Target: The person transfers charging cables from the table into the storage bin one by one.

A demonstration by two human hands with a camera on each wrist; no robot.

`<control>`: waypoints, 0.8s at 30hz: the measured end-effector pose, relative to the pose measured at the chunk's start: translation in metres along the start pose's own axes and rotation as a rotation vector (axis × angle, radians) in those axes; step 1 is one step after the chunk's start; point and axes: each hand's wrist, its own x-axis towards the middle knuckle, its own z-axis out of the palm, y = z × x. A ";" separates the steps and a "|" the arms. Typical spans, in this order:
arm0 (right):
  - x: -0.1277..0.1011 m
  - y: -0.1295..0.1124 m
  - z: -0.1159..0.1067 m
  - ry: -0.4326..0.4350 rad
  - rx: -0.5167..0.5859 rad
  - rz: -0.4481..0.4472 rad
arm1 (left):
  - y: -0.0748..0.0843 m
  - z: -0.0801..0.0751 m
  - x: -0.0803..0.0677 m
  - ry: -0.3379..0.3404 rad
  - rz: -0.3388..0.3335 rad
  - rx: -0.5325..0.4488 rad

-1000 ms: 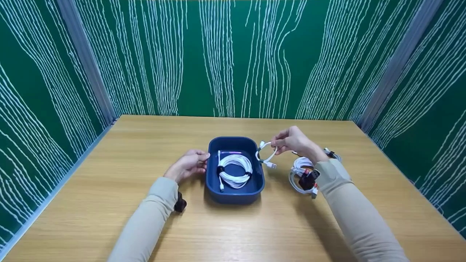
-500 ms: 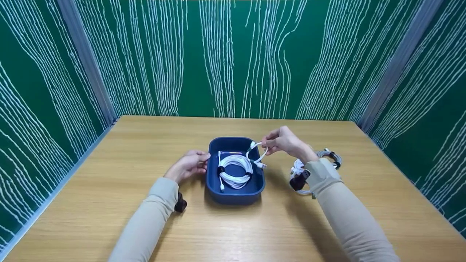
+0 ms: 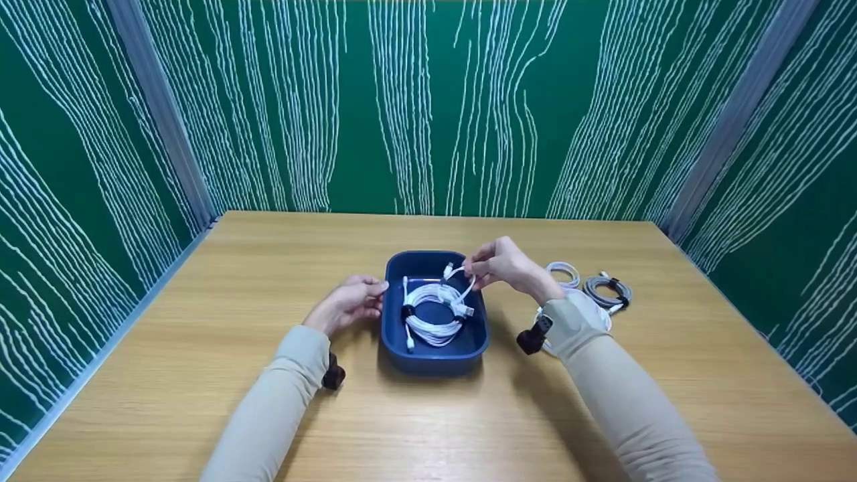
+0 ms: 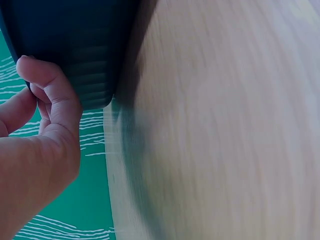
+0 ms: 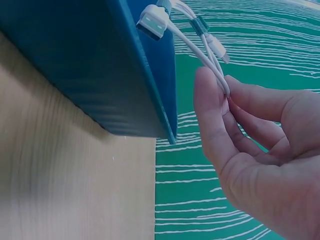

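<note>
Placement step in hand: small white cable bundle over the blue tray.

Right hand (image 3: 503, 264) pinches a short coiled white cable (image 3: 459, 289) between thumb and forefinger; the right wrist view shows the strands nipped at the fingertips (image 5: 216, 95), with the USB plug (image 5: 154, 22) hanging just above the tray wall. Cable hangs over the right half of the blue tray (image 3: 432, 360), touching or just above a larger white coil (image 3: 432, 312) lying inside; contact cannot be confirmed. Left hand (image 3: 349, 301) steadies the tray, its fingers curled against the left wall. Two further coils, white (image 3: 564, 272) and grey (image 3: 606, 289), lie on the bench (image 3: 201, 301) right of the tray. Judged next: lower the bundle inside the walls, then open the pinch.
</note>
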 end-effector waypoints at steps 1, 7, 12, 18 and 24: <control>0.001 0.000 0.001 -0.002 -0.002 0.000 | 0.000 0.000 0.000 -0.001 0.000 -0.001; 0.004 0.000 0.009 0.007 -0.097 -0.004 | 0.000 0.000 0.001 -0.009 0.002 -0.001; 0.003 0.000 0.012 0.114 -0.398 -0.120 | -0.002 0.000 0.000 -0.007 0.000 -0.004; -0.007 0.003 -0.002 0.276 -0.519 -0.219 | -0.002 -0.001 0.000 0.004 -0.008 -0.003; -0.027 0.010 -0.029 0.282 -0.559 -0.198 | -0.002 -0.002 0.001 -0.008 0.006 0.003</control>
